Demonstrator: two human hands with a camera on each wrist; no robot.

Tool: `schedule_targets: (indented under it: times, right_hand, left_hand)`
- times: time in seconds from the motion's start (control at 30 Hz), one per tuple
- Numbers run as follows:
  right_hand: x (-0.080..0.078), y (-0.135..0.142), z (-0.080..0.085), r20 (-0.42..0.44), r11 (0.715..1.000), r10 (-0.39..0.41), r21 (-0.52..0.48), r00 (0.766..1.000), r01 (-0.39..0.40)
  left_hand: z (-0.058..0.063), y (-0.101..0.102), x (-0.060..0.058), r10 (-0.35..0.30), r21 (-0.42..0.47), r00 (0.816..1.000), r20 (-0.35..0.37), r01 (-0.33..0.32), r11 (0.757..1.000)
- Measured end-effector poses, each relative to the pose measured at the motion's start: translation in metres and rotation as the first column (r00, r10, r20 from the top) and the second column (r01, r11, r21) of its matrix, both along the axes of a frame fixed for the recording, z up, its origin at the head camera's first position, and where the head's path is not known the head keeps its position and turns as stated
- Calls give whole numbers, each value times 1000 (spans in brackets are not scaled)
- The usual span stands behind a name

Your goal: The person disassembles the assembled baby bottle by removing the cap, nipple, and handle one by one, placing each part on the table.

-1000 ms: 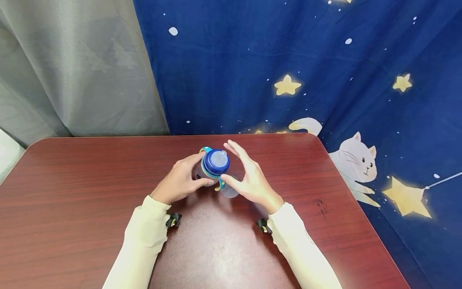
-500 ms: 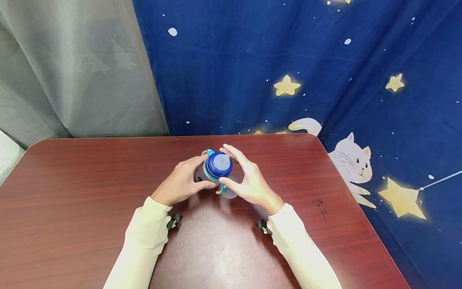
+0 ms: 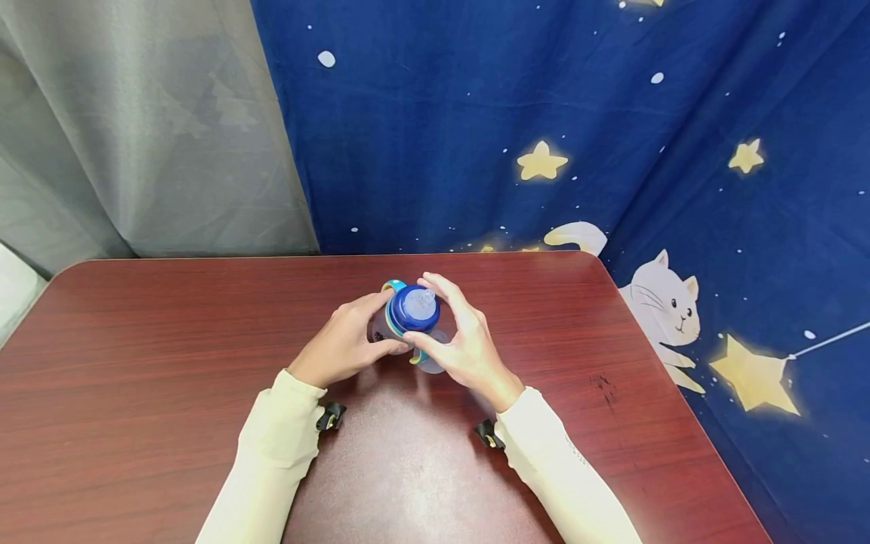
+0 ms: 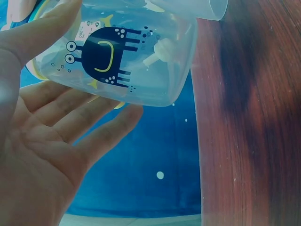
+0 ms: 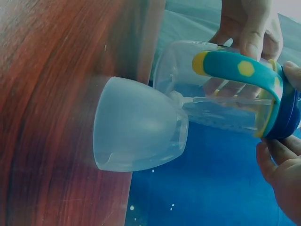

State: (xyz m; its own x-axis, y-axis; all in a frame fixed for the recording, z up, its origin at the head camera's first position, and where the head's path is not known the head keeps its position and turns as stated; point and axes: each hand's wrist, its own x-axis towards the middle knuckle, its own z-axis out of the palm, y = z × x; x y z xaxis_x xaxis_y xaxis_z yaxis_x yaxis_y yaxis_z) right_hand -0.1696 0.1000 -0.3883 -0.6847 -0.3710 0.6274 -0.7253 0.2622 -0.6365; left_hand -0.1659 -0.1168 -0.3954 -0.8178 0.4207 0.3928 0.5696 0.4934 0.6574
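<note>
Our right hand [image 3: 472, 351] has moved a little to the left in the last half second, so its thumb now lies across the near side of the blue lid [image 3: 406, 321]. We hold the clear cup [image 4: 129, 56] between our two hands: the right thumb and fingers pinch the lid, and the left hand [image 3: 348, 344] wraps the body, thumb on one side, fingers on the other. We cannot tell if the cup's bottom touches the table [image 3: 170, 378].

We think the cup is light and made of stiff, smooth plastic, so it may slip a bit. Its pale spout [image 3: 421, 302] looks softer, so we would hold the lid by its hard blue rim and the cup by its round middle. By the right thumb, a blue handle [image 5: 225, 66] with yellow spots pokes out.

Between our hands, on the near side of the grip, a clear cap [image 5: 136, 125] stands on the table. From the right wrist we see its whole shape, and the straw [image 5: 221, 101] inside the cup; from the head, the cap is partly covered and the straw is hidden. Only the left wrist shows us the whole dark monster picture [image 4: 103, 54], beside the left fingers. Far past the grip hangs a blue curtain [image 3: 442, 136].
</note>
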Motion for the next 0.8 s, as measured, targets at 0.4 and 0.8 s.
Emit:
schedule_targets:
  times: [0.4,0.8]
  right_hand:
    - [-3,15,12,114,970,214,90,970,-225]
    - [-6,20,14,168,931,338,84,926,-355]
  left_hand:
    - [3,-1,2,-70,11,998,-7,70,997]
    - [1,0,2,-82,8,997,-7,82,997]
